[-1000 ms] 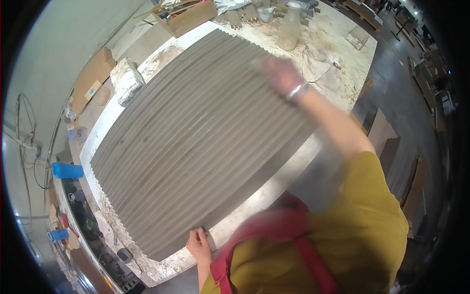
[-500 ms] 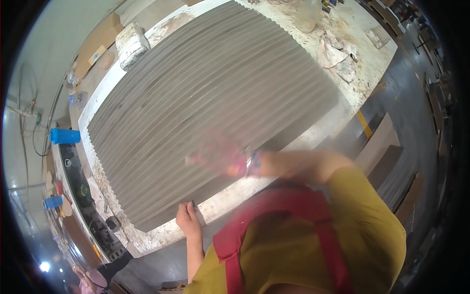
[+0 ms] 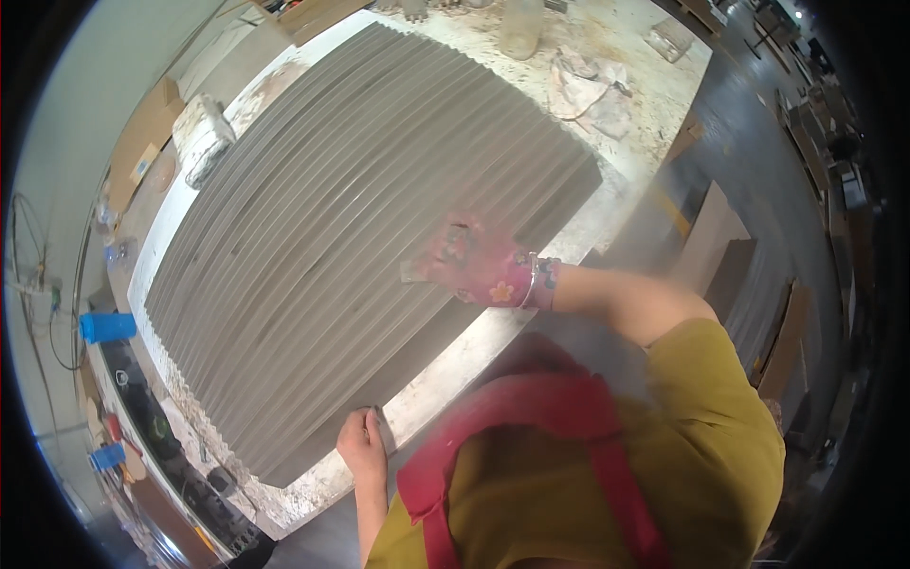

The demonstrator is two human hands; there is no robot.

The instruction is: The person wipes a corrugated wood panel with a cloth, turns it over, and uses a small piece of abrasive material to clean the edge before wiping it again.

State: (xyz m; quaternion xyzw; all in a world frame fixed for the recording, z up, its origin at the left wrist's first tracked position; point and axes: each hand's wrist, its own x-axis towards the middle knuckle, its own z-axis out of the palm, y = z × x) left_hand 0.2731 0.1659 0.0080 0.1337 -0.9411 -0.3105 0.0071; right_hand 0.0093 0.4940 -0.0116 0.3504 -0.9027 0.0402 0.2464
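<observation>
A wide ridged grey panel (image 3: 332, 228), made of long strips side by side, lies on the white table (image 3: 645, 95). My right hand (image 3: 479, 261), in a pink flowered glove with a metal bracelet at the wrist, is over the panel's near right part and somewhat blurred. Its fingers close on a small pale flat piece (image 3: 411, 272), which sits at or just above the ridges; contact is unclear. At the panel's near edge rests my bare left hand (image 3: 363, 441), fingers curled in. Whatever it grips, if anything, is hidden.
A white, stained block (image 3: 202, 139) stands by the panel's far left edge. Crumpled cloth (image 3: 590, 90) and a cloudy bottle (image 3: 521, 28) are at the far right. A blue cup (image 3: 107, 327) stands left of the table. Cardboard pieces (image 3: 713, 228) lean on the right.
My right hand has moved right and a little away from me across the panel, still with the pale piece. The left hand stays at the near edge. The whole view has shifted slightly.
</observation>
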